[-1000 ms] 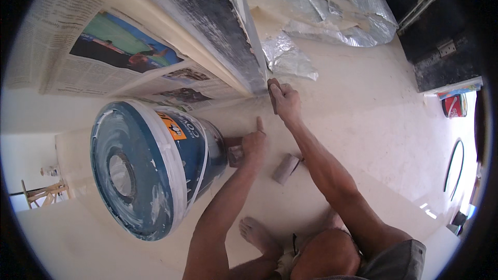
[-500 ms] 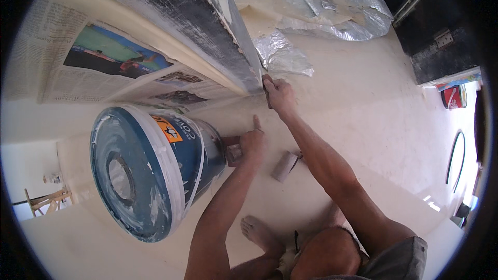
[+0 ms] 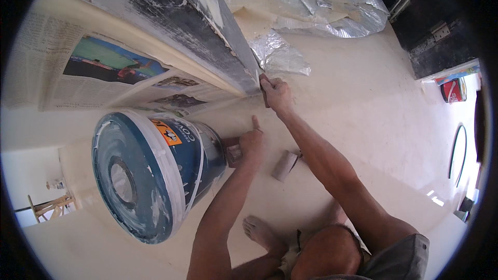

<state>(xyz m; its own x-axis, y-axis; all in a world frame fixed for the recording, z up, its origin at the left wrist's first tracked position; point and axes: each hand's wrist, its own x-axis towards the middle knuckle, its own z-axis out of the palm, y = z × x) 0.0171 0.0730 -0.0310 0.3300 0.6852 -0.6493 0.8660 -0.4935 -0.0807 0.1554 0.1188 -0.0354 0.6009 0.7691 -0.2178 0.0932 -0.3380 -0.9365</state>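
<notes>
My right hand (image 3: 278, 96) is closed round a brown piece of sandpaper (image 3: 267, 99) and presses it against the lower end of the scuffed grey frame edge (image 3: 239, 54). My left hand (image 3: 252, 146) leans on the pale floor with its index finger stretched forward; its other fingers are mostly hidden. Right beside it lies a reddish-brown piece (image 3: 234, 154) with a greyish patch, partly covered by the hand and a bucket. On the floor between my forearms rests a curled, dusty sandpaper piece (image 3: 285, 166), touched by neither hand.
A large blue lidded paint bucket (image 3: 140, 176) stands left of my left hand. Newspaper (image 3: 119, 67) covers the panel behind it. Crumpled silver sheeting (image 3: 332, 13) lies ahead. At the far right are a red tin (image 3: 453, 91) and a dark frame (image 3: 441, 36).
My right hand, with the sandpaper, has shifted very slightly along the foot of the frame edge. My left hand stays in place. The view has tilted a little.
</notes>
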